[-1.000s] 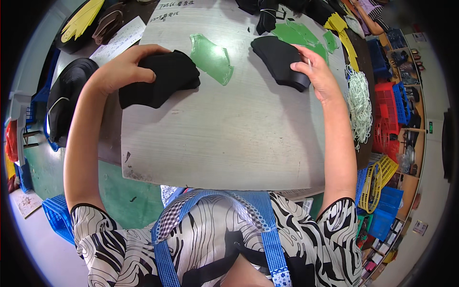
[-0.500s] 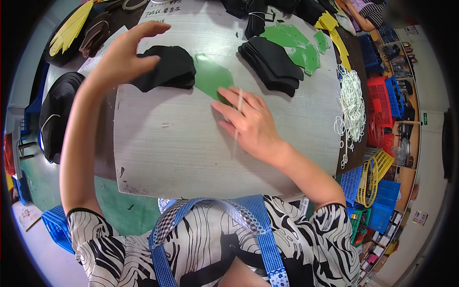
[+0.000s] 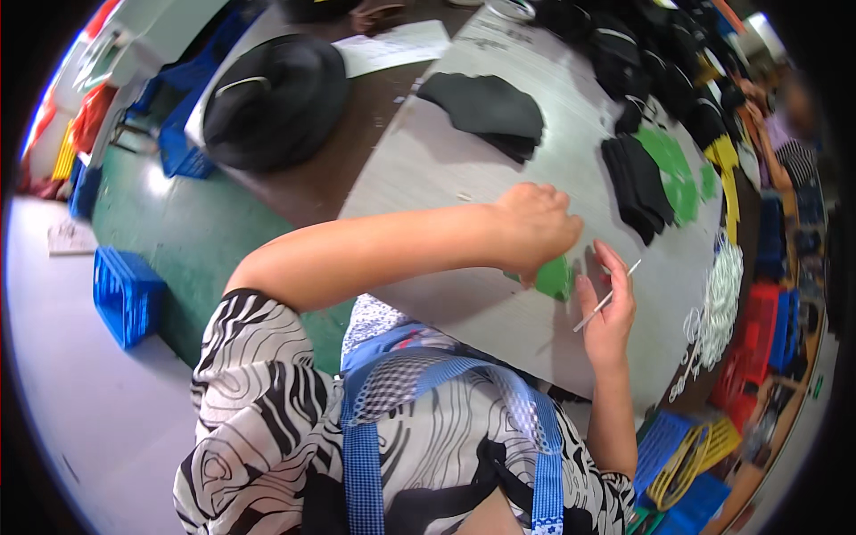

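My left hand (image 3: 539, 230) is curled over a flat green piece (image 3: 555, 278), its thumb lying against it and much of the piece hidden beneath. My right hand (image 3: 611, 312) sits just right of it, with a thin white stick (image 3: 606, 297) lodged across the fingers; thumb and forefinger are spread apart and do not touch the green piece. Farther off on the grey table board (image 3: 419, 214) lies a stack of black cut pieces (image 3: 490, 107). A second black stack (image 3: 635, 189) lies to the right, beside more green flat pieces (image 3: 670, 174).
A large black roll (image 3: 276, 102) and a white paper sheet (image 3: 392, 49) lie on the left. White cord (image 3: 716, 308) is heaped along the right edge. Dark bundles (image 3: 615, 58) crowd the back, near another person (image 3: 789, 134). A blue basket (image 3: 127, 297) stands on the floor.
The view has turned, so the table appears shifted right. My left hand has gone from beside the black stack to the green piece, now closer to me. My right hand has drawn away from it.
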### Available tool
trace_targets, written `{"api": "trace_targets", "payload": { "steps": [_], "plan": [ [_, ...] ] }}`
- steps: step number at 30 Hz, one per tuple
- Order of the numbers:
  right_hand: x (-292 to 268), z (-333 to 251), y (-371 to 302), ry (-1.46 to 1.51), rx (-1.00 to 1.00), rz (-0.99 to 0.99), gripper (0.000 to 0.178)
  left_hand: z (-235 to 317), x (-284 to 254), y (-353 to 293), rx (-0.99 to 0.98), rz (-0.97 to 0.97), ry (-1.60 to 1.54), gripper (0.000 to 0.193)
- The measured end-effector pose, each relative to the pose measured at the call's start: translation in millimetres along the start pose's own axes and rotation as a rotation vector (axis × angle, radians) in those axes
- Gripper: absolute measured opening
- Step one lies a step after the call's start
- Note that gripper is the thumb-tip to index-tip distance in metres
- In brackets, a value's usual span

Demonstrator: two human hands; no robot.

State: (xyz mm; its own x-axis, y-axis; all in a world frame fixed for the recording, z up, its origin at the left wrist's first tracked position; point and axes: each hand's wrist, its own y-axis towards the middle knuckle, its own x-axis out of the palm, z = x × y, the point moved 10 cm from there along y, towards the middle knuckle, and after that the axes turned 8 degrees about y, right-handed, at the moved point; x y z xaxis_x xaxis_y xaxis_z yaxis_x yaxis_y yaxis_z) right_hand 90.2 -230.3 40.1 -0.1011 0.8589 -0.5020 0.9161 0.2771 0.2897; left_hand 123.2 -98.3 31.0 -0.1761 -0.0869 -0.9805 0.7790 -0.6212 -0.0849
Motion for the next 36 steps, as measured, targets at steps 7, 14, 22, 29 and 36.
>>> {"api": "trace_targets", "payload": {
  "steps": [7,14,22,29,36],
  "plan": [
    [19,10,-5,0.038,0.142,-0.103,0.011,0,-24,-33,0.050,0.384,-0.049,0.051],
    [-32,49,-13,-0.075,0.228,0.071,0.014,-121,-57,-67,-0.341,0.617,0.276,0.015],
    [-59,57,-35,0.302,0.361,0.300,0.014,-121,-76,-71,-0.320,0.621,0.058,0.010],
    [-42,31,-35,0.408,0.451,0.203,0.016,21,-11,-113,0.178,0.470,-0.075,0.022],
    [30,10,-55,0.400,0.426,0.116,0.021,52,-5,-104,0.026,0.544,-0.361,0.048]
  ]
}}
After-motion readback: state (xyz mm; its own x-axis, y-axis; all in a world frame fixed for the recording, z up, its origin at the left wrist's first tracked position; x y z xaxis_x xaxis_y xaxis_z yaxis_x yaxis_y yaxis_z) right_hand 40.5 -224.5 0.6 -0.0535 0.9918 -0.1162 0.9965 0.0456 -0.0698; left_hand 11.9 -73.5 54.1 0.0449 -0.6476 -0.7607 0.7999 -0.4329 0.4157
